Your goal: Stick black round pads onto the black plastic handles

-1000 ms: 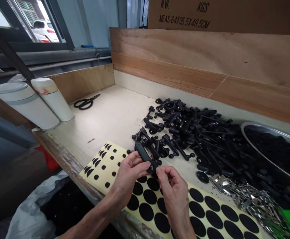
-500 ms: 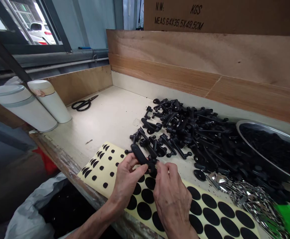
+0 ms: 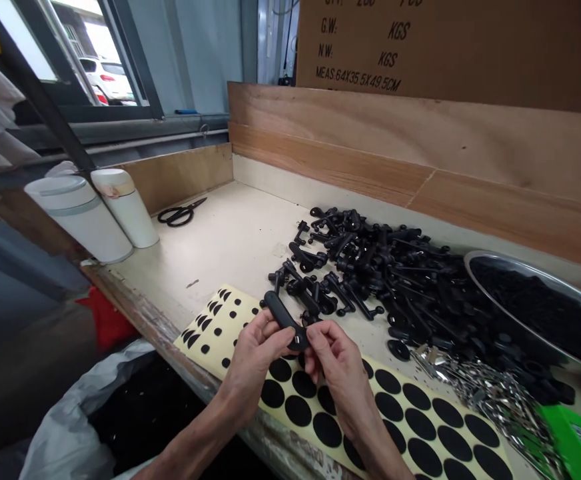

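Together, both hands — left hand (image 3: 256,353), right hand (image 3: 338,363) — on black handle (image 3: 281,319)

Matt black plastic meets bright metal on the worn wooden bench I am watching.
The handle (image 3: 283,320) is smooth black plastic with a dull sheen, as is the pile (image 3: 395,267) behind it. The sheet (image 3: 420,427) looks to me like pale yellow, slightly glossy paper with matt black dots. Bowl (image 3: 473,267) and clips (image 3: 490,393) are shiny metal. The bench (image 3: 220,247) top is pale and scuffed, the backboard (image 3: 420,147) grained plywood, the box (image 3: 470,53) matt brown cardboard.
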A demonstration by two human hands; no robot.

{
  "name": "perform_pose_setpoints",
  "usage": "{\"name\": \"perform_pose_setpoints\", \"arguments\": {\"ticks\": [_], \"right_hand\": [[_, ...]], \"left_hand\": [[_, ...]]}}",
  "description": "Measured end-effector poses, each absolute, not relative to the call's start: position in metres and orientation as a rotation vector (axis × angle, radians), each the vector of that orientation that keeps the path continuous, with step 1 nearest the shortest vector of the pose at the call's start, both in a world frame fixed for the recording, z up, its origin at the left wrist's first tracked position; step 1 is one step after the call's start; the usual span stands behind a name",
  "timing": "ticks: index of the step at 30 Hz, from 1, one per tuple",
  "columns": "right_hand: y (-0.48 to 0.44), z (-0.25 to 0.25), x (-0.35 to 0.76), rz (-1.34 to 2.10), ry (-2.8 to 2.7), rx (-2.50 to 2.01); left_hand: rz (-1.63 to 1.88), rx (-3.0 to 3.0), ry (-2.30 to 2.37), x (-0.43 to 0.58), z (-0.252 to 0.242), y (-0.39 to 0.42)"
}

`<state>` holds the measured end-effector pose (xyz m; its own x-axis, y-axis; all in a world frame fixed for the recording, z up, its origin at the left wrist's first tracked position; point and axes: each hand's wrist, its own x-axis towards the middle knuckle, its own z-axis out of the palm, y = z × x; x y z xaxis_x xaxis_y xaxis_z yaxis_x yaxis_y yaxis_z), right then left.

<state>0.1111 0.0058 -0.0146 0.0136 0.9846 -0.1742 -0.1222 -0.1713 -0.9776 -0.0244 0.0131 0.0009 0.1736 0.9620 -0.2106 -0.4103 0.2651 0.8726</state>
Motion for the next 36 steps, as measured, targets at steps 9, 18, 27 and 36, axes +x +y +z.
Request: {"name": "perform_pose_setpoints", "arguments": {"ticks": [9, 18, 27, 36], "right_hand": [[-0.003, -0.01, 0.097, 1.596, -1.107, -1.088], [-0.027, -0.01, 0.063, 1.509, -1.345, -1.231], [-0.022, -0.041, 0.097, 0.261, -1.919, -1.709], [-0.012, -0.058, 0.1, 0.187, -1.844, -1.73]], "left_hand": [[1.219, 0.708, 0.917, -0.054, -0.001, -0.003], [1.197, 0.826, 1.099, -0.074, -0.004, -0.021], [0.91, 1.96, 1.881, -0.204, 0.006, -0.033], [0.481, 2.697, 1.309, -0.074, -0.035, 0.007]]}}
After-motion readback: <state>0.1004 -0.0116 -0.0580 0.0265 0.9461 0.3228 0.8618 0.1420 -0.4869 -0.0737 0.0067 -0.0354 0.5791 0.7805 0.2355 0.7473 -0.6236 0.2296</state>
